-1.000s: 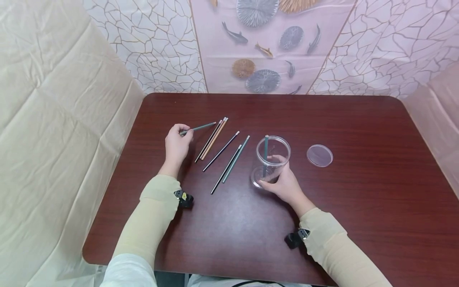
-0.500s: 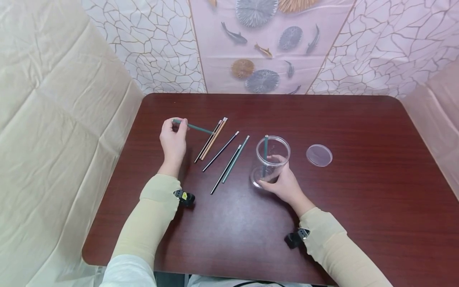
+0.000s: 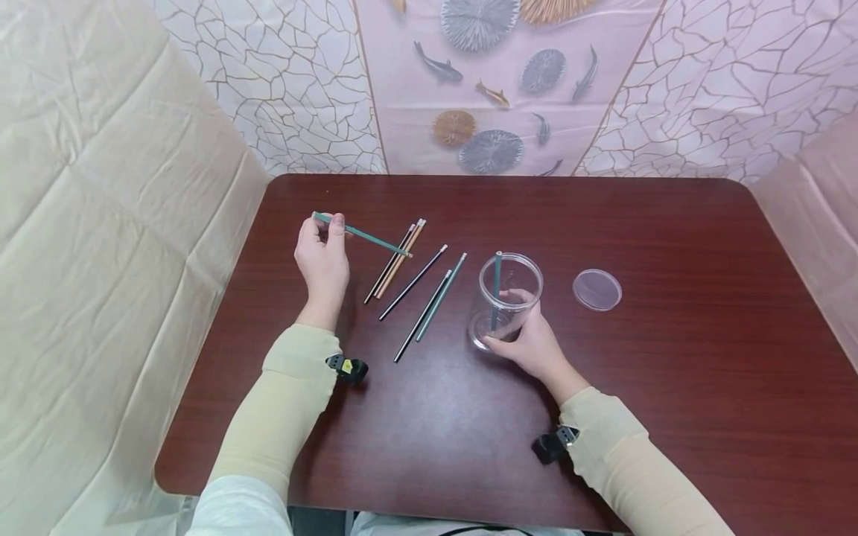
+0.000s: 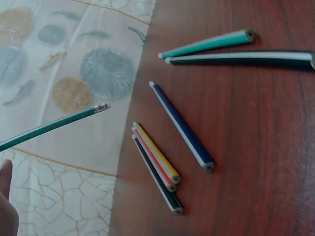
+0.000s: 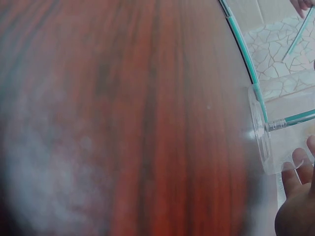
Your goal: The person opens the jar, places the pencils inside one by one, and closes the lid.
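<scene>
In the head view my left hand (image 3: 323, 257) pinches a green pencil (image 3: 370, 237), raised above the far left of the table. Its eraser end points away from the hand, toward the right. My right hand (image 3: 532, 346) grips a clear plastic jar (image 3: 513, 304) standing upright, fingers wrapped round its side. Inside leans another green pencil (image 3: 497, 286), eraser end down, as the right wrist view shows. Between the hands lie a dark blue pencil (image 4: 182, 127), a close group of yellow (image 4: 156, 152), red and black pencils, and a black pencil (image 3: 421, 318) beside a green one (image 3: 442, 295).
A clear round lid (image 3: 597, 290) lies flat to the right of the jar. The dark red-brown table (image 3: 670, 357) ends at a patterned cloth backdrop (image 3: 322, 89), with a pale cloth wall (image 3: 114, 246) along the left.
My left hand has lifted slightly up and left with the green pencil. The pencil has swung so its eraser end now slants down to the right. The right hand and jar stay still.
</scene>
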Action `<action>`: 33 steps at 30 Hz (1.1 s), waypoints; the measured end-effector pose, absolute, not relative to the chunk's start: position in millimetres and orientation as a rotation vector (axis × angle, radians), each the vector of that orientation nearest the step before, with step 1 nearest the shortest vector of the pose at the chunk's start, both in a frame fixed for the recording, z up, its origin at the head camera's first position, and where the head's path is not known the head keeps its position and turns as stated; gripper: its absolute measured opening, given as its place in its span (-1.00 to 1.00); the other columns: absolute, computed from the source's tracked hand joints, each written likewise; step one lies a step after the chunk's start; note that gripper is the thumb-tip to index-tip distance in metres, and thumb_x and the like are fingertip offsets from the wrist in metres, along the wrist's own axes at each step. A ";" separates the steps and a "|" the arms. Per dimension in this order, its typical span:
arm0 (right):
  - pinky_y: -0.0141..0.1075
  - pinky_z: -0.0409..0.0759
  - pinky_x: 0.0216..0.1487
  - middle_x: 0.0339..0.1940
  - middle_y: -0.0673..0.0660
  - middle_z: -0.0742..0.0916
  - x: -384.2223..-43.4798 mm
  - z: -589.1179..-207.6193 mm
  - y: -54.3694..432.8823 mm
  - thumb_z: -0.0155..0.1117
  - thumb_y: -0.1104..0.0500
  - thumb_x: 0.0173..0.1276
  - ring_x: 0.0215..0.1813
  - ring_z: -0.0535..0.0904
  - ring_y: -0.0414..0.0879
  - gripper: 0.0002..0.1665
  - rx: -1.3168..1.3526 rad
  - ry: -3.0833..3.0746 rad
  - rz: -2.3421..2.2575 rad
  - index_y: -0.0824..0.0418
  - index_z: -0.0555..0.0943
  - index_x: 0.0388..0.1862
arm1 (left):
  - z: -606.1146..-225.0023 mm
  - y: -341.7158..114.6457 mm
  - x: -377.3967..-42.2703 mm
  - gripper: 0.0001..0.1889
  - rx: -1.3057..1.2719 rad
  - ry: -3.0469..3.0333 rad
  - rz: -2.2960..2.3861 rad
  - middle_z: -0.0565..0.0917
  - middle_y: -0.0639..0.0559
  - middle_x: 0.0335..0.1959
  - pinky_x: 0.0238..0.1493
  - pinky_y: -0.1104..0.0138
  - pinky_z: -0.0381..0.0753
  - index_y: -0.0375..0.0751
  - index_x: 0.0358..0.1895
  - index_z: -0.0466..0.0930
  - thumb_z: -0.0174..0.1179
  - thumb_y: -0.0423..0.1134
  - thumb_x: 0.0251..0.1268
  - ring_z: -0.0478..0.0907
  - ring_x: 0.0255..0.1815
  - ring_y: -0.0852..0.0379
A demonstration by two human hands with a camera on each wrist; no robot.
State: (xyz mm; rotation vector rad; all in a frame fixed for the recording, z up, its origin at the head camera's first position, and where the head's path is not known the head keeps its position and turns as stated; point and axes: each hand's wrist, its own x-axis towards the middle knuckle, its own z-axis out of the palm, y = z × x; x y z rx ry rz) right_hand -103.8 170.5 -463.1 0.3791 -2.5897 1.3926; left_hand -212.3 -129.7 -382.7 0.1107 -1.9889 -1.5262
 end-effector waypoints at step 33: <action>-0.01 0.24 0.22 0.19 0.16 0.43 -103.2 -463.2 172.3 0.58 0.15 -0.17 0.25 0.33 0.10 -0.76 0.381 -2.595 1.370 0.15 0.62 -0.69 | -329.4 -89.6 -202.7 -0.89 -0.096 -1.486 -2.146 0.44 0.01 -0.49 -0.24 0.11 0.63 -0.22 -0.35 0.44 0.11 -0.29 0.33 0.55 -0.56 0.15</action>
